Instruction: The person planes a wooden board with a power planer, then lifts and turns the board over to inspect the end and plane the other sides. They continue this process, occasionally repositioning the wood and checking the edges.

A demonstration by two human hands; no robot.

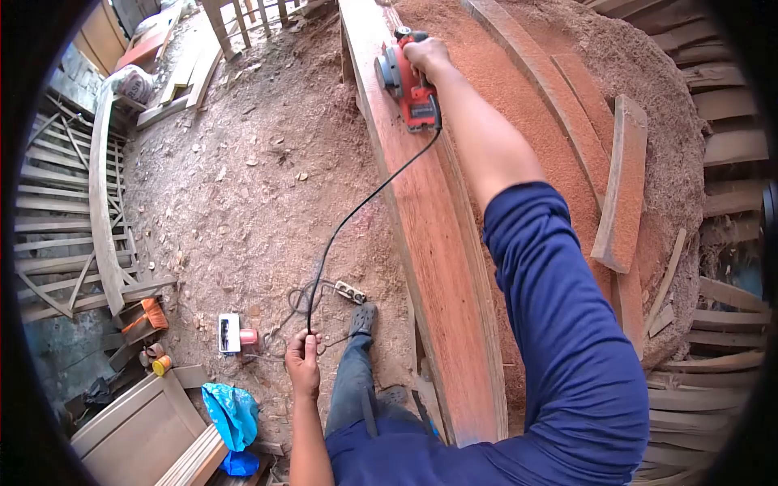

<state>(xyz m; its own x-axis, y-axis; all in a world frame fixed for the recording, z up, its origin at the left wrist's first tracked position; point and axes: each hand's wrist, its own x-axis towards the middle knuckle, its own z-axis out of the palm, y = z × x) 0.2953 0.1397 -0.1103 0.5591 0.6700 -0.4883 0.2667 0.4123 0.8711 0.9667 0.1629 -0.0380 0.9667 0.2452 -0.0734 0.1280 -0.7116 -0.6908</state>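
A red and black electric planer [413, 89] rests on a long reddish wooden plank [442, 259], near its far end. My right hand [427, 58] is wrapped round the planer's handle, with the arm stretched forward in a blue sleeve. From the tool's rear a black cord [348, 217] curves down over the plank's left edge. My left hand [303, 364] pinches that cord low in the view, left of the plank. Below the fingers the cord's lower part loops near a power strip [350, 292] on the ground.
Loose boards [624, 186] lie on sawdust to the right. Slatted wood stacks line both sides. At the lower left are a white box [229, 333], a blue plastic bag [231, 413] and a wooden panel [142, 429]. My shoe [364, 318] stands beside the power strip.
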